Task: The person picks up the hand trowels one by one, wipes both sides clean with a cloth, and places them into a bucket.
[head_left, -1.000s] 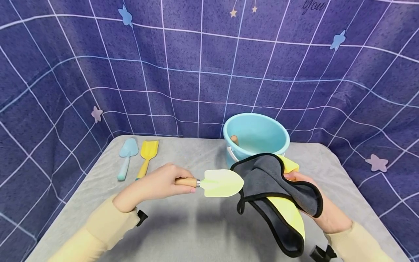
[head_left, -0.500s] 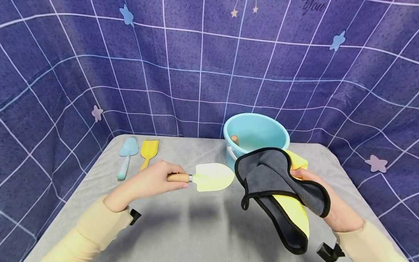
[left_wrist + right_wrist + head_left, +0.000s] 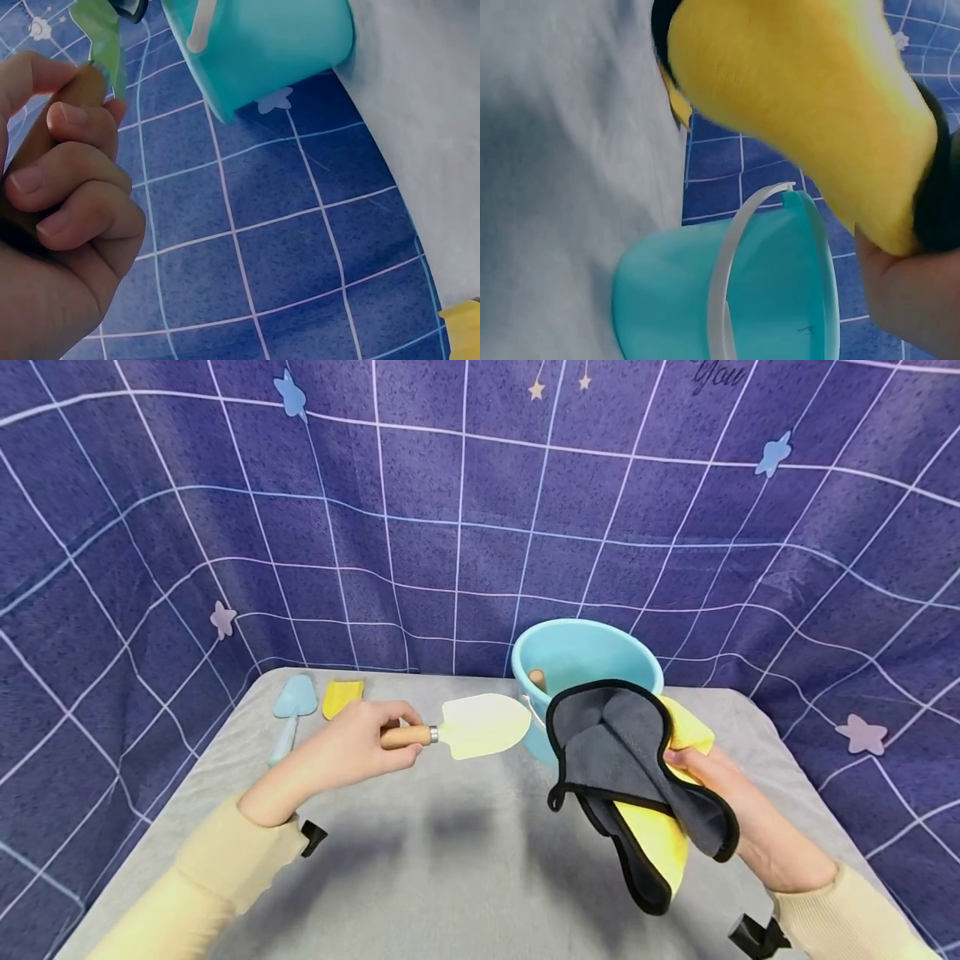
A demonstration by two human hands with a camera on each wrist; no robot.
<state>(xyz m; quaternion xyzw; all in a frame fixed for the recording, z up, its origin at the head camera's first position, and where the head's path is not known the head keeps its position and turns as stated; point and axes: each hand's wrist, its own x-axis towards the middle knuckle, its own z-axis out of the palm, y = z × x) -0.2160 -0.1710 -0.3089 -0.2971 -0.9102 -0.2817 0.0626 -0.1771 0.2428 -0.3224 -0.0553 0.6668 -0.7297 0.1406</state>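
Observation:
My left hand (image 3: 360, 742) grips the wooden handle of a garden trowel (image 3: 483, 725), its pale green blade pointing right toward the bucket. In the left wrist view, fingers (image 3: 82, 161) curl around that handle. My right hand (image 3: 738, 806) pinches a folded cloth (image 3: 611, 743), grey on one side and yellow on the other with black edging; it hangs in front of the bucket. The right wrist view shows the cloth's yellow side (image 3: 802, 97) close up. Behind both stands a light blue bucket (image 3: 540, 743) with a white handle, a wooden handle end (image 3: 537, 678) showing inside it.
On the left of the grey table surface (image 3: 480, 893) lie a light blue toy shovel (image 3: 296, 697) and a yellow toy shovel (image 3: 342, 695), the latter partly hidden by my left hand. A blue gridded curtain (image 3: 420, 527) hangs around the back and sides.
My left hand has moved slightly left and up with the trowel, whose blade now tilts upward. The cloth in my right hand has shifted right and up, its lower end rising.

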